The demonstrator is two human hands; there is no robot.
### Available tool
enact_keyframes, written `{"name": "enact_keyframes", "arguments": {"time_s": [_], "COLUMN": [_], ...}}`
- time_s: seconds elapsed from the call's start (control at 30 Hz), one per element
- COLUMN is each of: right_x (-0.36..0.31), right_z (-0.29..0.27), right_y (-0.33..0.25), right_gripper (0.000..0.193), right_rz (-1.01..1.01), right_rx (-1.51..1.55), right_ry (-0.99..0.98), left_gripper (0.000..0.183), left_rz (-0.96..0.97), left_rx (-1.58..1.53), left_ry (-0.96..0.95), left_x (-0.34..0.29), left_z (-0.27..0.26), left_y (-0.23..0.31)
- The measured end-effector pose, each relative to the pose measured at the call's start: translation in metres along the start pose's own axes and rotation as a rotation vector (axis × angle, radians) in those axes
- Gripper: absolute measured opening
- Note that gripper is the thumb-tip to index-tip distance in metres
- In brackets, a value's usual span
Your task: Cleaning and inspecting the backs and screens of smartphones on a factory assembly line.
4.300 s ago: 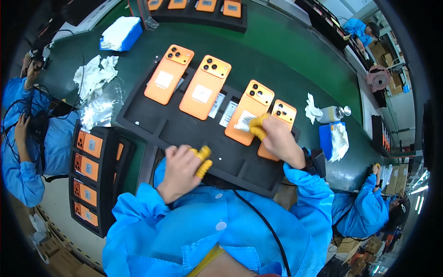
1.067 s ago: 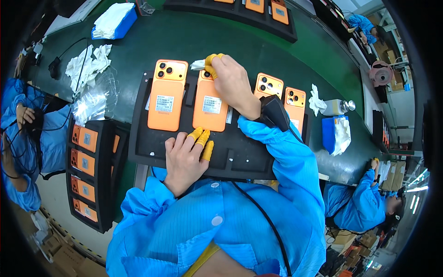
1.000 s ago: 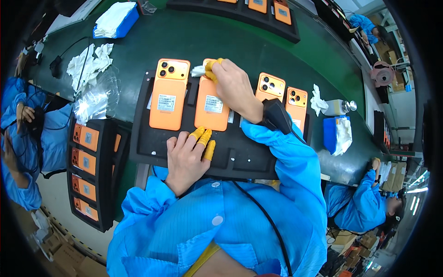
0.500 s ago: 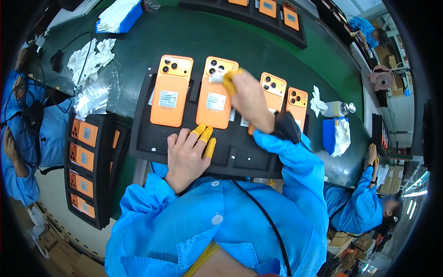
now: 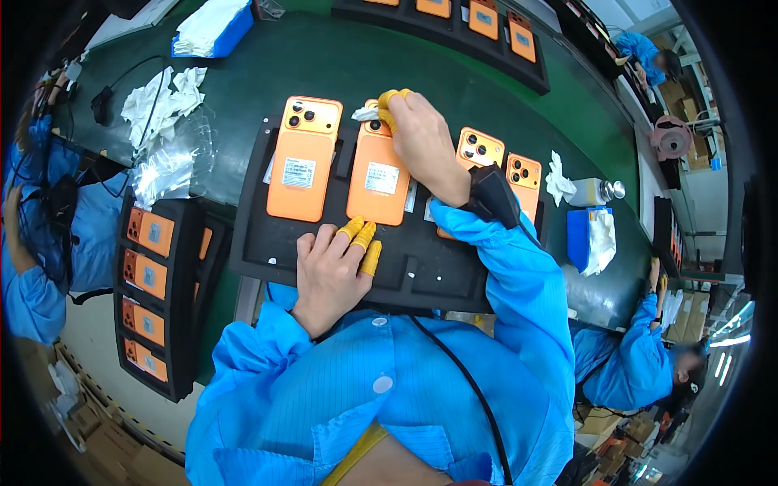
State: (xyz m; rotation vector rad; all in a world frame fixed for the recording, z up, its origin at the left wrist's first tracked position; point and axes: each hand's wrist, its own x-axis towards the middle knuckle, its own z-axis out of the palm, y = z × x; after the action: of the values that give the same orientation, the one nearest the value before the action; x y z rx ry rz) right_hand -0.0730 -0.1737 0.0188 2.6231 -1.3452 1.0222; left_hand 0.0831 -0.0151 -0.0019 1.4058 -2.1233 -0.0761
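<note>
Four... several orange smartphones lie back up in a black foam tray [image 5: 324, 255]. My right hand [image 5: 421, 142], with yellow finger cots, pinches a white wipe [image 5: 366, 112] against the camera area of the second smartphone [image 5: 374, 178] from the left. That hand hides part of its cameras. My left hand [image 5: 334, 271], also in yellow finger cots, has its fingers stretched out, their tips at the near edge of the same phone. Left of it lies another smartphone [image 5: 304, 162]; two more, a smartphone [image 5: 480, 147] and a smartphone [image 5: 523, 180], lie to the right, partly behind my right arm.
A blue box of wipes [image 5: 212, 28] stands far left, near crumpled wipes [image 5: 162, 101]. At right are a metal-topped bottle [image 5: 596, 191] and another blue wipe box [image 5: 578, 239]. Phone-filled foam trays [image 5: 182, 324] stand left and at the back. Co-workers sit at both sides.
My right hand has moved the wipe slightly up and left, to the phone's top edge by the cameras. My left hand stays at the phone's near edge.
</note>
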Motion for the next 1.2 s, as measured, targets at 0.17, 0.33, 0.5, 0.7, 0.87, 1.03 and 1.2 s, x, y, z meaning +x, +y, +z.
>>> {"name": "enact_keyframes", "arguments": {"time_s": [0.17, 0.33, 0.5, 0.7, 0.87, 1.03, 1.2], "right_x": [-0.031, -0.061, -0.076, -0.036, 0.052, 0.041, 0.055], "right_z": [0.005, -0.013, -0.043, -0.046, 0.020, 0.054, 0.061], "right_y": [-0.024, -0.045, -0.038, -0.042, -0.030, -0.054, -0.044], "right_gripper": [0.019, 0.018, 0.015, 0.022, 0.012, 0.019, 0.013], "right_rz": [-0.095, -0.291, -0.316, -0.129, -0.018, -0.060, -0.050], "right_rx": [0.172, 0.365, 0.294, 0.159, 0.230, 0.148, 0.180], "right_ry": [-0.142, -0.396, -0.505, -0.418, -0.035, -0.010, -0.028], "left_gripper": [0.017, 0.020, 0.020, 0.026, 0.025, 0.025, 0.021], "left_rz": [0.020, 0.075, -0.130, -0.183, -0.251, -0.239, -0.226], "left_rx": [-0.058, -0.176, -0.031, 0.038, 0.091, 0.064, 0.067], "left_ry": [0.046, 0.071, 0.221, 0.194, 0.224, 0.233, 0.210], "left_x": [-0.003, -0.010, -0.007, -0.019, -0.017, -0.018, -0.020], "left_z": [0.008, -0.001, -0.021, -0.021, -0.021, -0.020, -0.019], "left_y": [-0.005, -0.010, -0.029, -0.041, -0.039, -0.042, -0.044]}}
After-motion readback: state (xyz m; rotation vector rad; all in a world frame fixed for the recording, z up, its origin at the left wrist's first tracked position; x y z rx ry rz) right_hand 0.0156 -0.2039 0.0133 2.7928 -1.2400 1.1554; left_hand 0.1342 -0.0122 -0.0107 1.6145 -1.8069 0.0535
